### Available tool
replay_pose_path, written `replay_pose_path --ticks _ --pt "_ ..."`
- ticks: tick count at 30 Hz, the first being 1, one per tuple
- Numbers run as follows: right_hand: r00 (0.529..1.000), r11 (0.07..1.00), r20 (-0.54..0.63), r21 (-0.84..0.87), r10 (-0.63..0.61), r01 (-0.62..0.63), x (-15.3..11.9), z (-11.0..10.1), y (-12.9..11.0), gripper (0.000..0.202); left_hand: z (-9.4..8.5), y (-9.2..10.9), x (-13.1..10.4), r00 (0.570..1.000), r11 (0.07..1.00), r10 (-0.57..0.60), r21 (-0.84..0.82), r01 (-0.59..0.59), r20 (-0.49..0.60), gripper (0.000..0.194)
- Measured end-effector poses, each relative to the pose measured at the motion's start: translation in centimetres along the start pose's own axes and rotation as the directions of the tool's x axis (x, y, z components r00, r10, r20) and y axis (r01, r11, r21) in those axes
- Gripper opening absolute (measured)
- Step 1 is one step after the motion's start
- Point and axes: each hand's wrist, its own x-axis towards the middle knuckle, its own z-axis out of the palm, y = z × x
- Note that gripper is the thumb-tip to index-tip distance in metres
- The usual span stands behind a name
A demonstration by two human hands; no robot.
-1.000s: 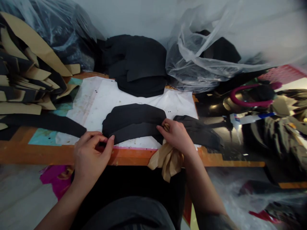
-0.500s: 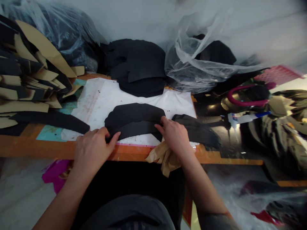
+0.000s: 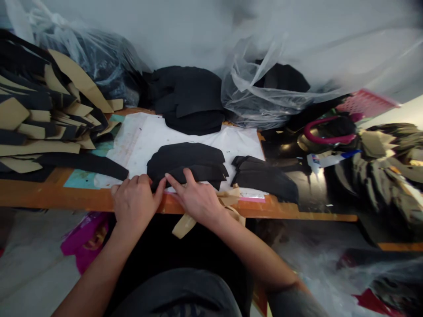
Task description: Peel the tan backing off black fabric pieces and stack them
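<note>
In the head view a stack of black curved fabric pieces (image 3: 185,154) lies on a white sheet. My left hand (image 3: 134,200) is closed at the stack's lower left corner, its thumb and fingers pinching the end of a black piece. Close beside it, my right hand (image 3: 200,200) presses an extended index finger on the front piece near my left thumb. Tan paper strips (image 3: 183,226) hang from under the right palm, its lower fingers curled and partly hidden. Another fan of black pieces (image 3: 264,176) lies to the right.
On the left stands a heap of black and tan pieces (image 3: 62,119). Folded black pieces (image 3: 194,94) lie at the back, beside a clear plastic bag (image 3: 244,97). To the right are a glue bottle (image 3: 330,160) and more stacked pieces (image 3: 366,185). The orange table edge (image 3: 82,198) runs in front.
My right hand has moved left along the front piece, from its right end to beside my left hand, taking the tan strips along. My left hand stays at the left corner.
</note>
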Motion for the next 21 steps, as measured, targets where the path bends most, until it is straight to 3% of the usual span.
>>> replay_pose_path --ticks 3,5,8,11,13,17,19,21 --pt "0.999 0.999 0.019 -0.005 0.041 -0.041 0.5 0.6 -0.4 0.056 -0.1 -1.0 -0.3 0.999 0.973 -0.044 -0.226 0.050 0.031 0.044" --pt "0.998 0.998 0.021 0.001 0.065 -0.065 0.5 0.7 -0.3 0.056 0.1 -1.4 -1.3 0.996 0.928 -0.076 -0.369 0.057 -0.037 0.040" --pt "0.997 0.997 0.019 -0.002 0.073 -0.073 0.4 0.8 -0.2 0.057 1.0 -1.1 -3.7 0.975 0.911 -0.089 -0.411 -0.004 -0.206 0.040" --pt "0.997 0.997 0.008 -0.009 0.074 -0.074 0.3 0.9 -0.3 0.056 1.8 -0.5 -5.6 0.967 0.884 -0.070 -0.465 -0.054 -0.245 0.045" --pt "0.997 0.997 -0.001 -0.012 0.073 -0.073 0.3 0.9 -0.4 0.056 1.9 -0.7 -6.0 0.965 0.861 -0.098 -0.508 -0.040 -0.242 0.055" --pt "0.997 0.997 0.015 0.014 0.076 -0.076 0.1 0.5 -0.5 0.056 1.1 -2.2 -5.5 0.931 0.865 -0.222 -0.500 0.050 -0.290 0.097" --pt "0.998 0.996 0.004 0.073 0.060 -0.060 -0.5 0.0 -0.2 0.057 0.6 -2.6 -5.2 0.934 0.891 -0.135 -0.454 -0.033 -0.332 0.087" --pt "0.994 0.981 -0.060 0.177 0.094 -0.082 -1.6 -0.5 0.7 0.060 0.5 -2.5 -4.9 0.933 0.900 0.059 -0.386 -0.203 -0.354 0.070"
